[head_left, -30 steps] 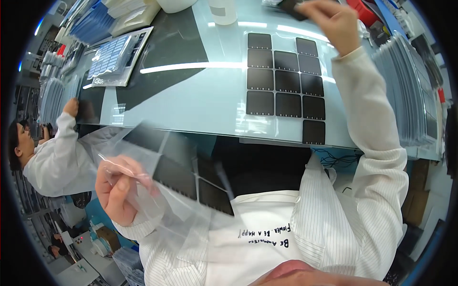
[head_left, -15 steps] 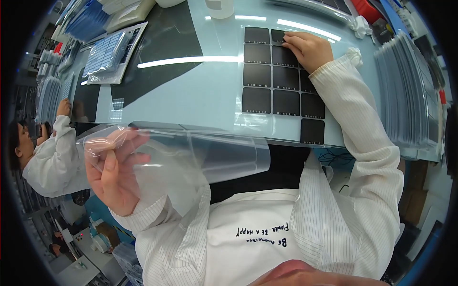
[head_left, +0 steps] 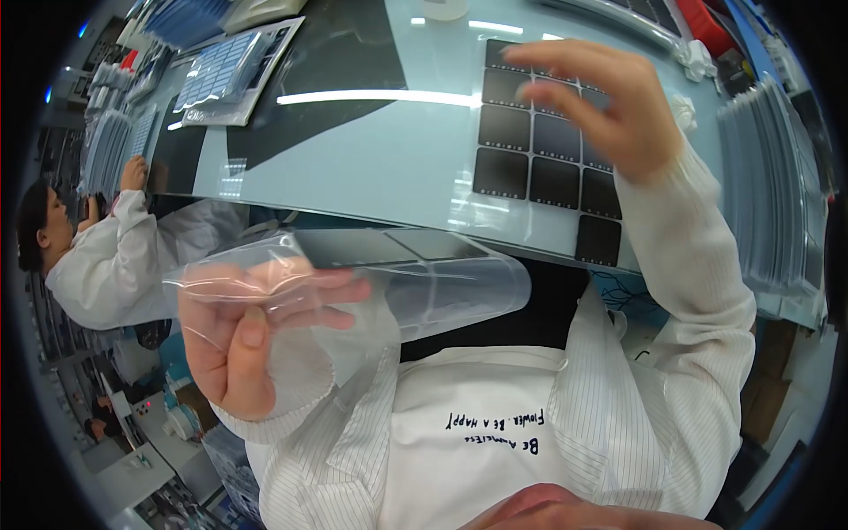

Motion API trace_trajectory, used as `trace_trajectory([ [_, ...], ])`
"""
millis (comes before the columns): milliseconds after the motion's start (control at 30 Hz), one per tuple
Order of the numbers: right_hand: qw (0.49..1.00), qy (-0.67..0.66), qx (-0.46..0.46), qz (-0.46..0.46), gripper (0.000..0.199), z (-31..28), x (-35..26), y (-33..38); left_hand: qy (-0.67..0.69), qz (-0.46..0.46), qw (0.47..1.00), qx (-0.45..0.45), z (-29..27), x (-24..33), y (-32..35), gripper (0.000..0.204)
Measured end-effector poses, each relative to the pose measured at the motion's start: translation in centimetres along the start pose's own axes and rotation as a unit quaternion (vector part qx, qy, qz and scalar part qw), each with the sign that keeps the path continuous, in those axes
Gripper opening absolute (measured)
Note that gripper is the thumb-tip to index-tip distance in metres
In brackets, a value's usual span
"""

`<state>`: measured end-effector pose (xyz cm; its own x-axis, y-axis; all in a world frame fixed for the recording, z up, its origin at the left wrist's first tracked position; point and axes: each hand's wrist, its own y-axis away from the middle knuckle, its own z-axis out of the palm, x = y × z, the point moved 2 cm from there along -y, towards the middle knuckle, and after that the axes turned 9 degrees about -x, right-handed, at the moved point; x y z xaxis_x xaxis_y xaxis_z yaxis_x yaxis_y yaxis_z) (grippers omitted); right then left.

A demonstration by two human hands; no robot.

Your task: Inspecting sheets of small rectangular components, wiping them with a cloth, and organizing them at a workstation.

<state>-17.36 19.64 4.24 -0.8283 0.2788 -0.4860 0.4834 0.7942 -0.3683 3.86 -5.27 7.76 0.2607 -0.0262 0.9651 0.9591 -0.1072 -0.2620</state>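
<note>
My left hand (head_left: 234, 349) pinches the left end of a clear plastic pocket sheet (head_left: 464, 287) between thumb and fingers, just off the table's near edge. The sheet is curled, and seams divide it. Dark rectangles show in or through its upper part; I cannot tell which. Slightly smeared, my right hand (head_left: 632, 106) hovers over flat dark square cards (head_left: 502, 172), its thumb and forefinger apart with nothing seen between them. The cards lie in a close grid on the table's right part, each with small pale marks along one edge. My right hand hides some of them.
The glossy pale table (head_left: 353, 168) has a dark area at left. A bundle of blue-gridded sheets (head_left: 221, 75) lies at the far left. Stacked plastic sleeves (head_left: 768, 185) stand at right, near crumpled white paper (head_left: 698, 60). Another person (head_left: 110, 265) works at left.
My right hand has lifted off the far cards and opened its fingers, coming nearer. My left hand and the sheet have shifted right in the picture; the whole view has also shifted.
</note>
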Motion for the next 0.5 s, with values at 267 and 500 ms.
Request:
trace_trajectory([
  [267, 0.959, -0.267, -0.084, -0.045, 0.025, 4.0, -10.7, -0.7, 0.032, 0.028, 0.998, -0.045, 1.7, -0.2, 0.5, 0.022],
  [500, 0.931, -0.363, -0.032, 0.034, 0.009, 4.2, -10.4, -0.2, -0.002, 0.017, 0.983, -0.182, 1.4, -1.3, -0.3, 0.022],
])
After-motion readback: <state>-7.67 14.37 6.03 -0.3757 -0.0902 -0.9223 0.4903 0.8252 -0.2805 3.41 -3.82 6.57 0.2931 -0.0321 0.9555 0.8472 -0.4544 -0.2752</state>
